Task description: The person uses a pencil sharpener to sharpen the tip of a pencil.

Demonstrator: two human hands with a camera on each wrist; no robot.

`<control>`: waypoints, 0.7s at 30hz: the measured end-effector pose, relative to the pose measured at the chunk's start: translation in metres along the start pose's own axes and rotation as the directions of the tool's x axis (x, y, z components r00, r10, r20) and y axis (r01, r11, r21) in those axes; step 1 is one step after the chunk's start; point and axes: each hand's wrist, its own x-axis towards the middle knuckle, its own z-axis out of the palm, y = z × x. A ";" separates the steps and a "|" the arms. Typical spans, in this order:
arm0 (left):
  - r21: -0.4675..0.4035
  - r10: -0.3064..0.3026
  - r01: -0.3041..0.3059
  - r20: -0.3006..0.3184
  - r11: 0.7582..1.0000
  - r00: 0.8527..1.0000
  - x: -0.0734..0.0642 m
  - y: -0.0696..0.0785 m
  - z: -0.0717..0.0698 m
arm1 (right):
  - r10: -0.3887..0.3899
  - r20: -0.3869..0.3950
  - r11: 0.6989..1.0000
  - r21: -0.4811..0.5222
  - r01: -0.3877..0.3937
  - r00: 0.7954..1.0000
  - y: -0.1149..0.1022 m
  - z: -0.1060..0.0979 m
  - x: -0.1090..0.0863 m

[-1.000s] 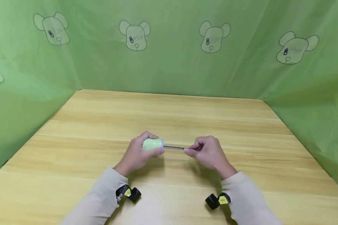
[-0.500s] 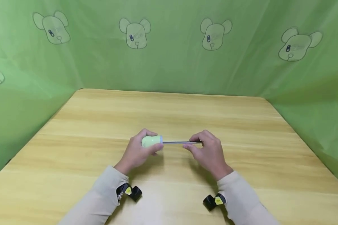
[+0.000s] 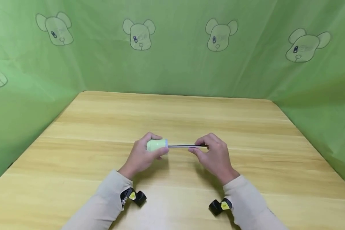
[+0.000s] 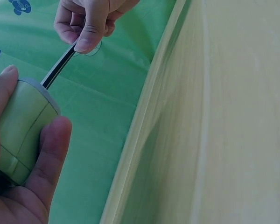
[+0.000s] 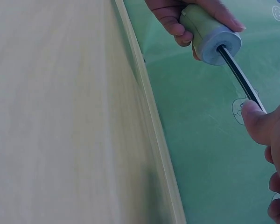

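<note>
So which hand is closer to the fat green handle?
Left. The left hand grips the green handle; the right hand is apart from it, pinching the thin rod.

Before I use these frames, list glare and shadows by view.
Head: whitish glare on the near tabletop, soft shadows below left hand and right hand; left wrist: greenish shadow along the tabletop's edge; right wrist: blurry shadow near the bottom.

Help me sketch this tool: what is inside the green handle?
A thin rod enters the green handle through its grey end; anything deeper is covered and cannot be seen.
</note>
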 end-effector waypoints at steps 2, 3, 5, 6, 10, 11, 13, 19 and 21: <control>0.001 -0.004 0.004 0.004 1.000 1.000 -0.001 0.000 0.000 | 0.001 0.002 1.000 -0.005 -0.001 1.000 -0.001 0.001 -0.001; 0.001 -0.005 0.005 0.006 1.000 1.000 -0.002 -0.001 0.000 | 0.000 0.000 1.000 -0.008 0.000 1.000 -0.001 0.001 -0.001; 0.001 -0.005 0.005 0.007 1.000 1.000 -0.002 -0.001 0.000 | -0.009 -0.012 1.000 -0.013 0.008 1.000 -0.001 0.002 -0.002; -0.002 -0.006 0.006 0.006 1.000 1.000 -0.003 -0.001 0.000 | -0.017 -0.023 1.000 -0.013 0.016 1.000 0.000 0.002 -0.002; -0.012 -0.021 0.021 0.000 1.000 1.000 -0.003 -0.001 -0.001 | -0.089 -0.101 0.996 -0.024 0.087 0.991 -0.001 0.004 0.000; -0.016 -0.025 0.025 0.000 1.000 1.000 -0.003 0.000 -0.001 | -0.114 -0.122 0.993 -0.029 0.111 0.986 -0.001 0.004 0.000; -0.021 -0.023 0.023 0.004 1.000 1.000 -0.002 0.000 -0.002 | -0.162 -0.149 0.987 -0.037 0.158 0.975 -0.001 0.004 0.001; -0.011 0.027 -0.027 0.019 1.000 0.999 0.000 -0.003 -0.005 | -0.218 -0.105 0.976 -0.019 0.217 0.970 0.000 0.002 0.004; -0.004 0.045 -0.045 0.024 0.999 0.999 0.000 -0.004 -0.005 | -0.189 -0.059 0.982 0.004 0.189 0.980 0.001 0.000 0.003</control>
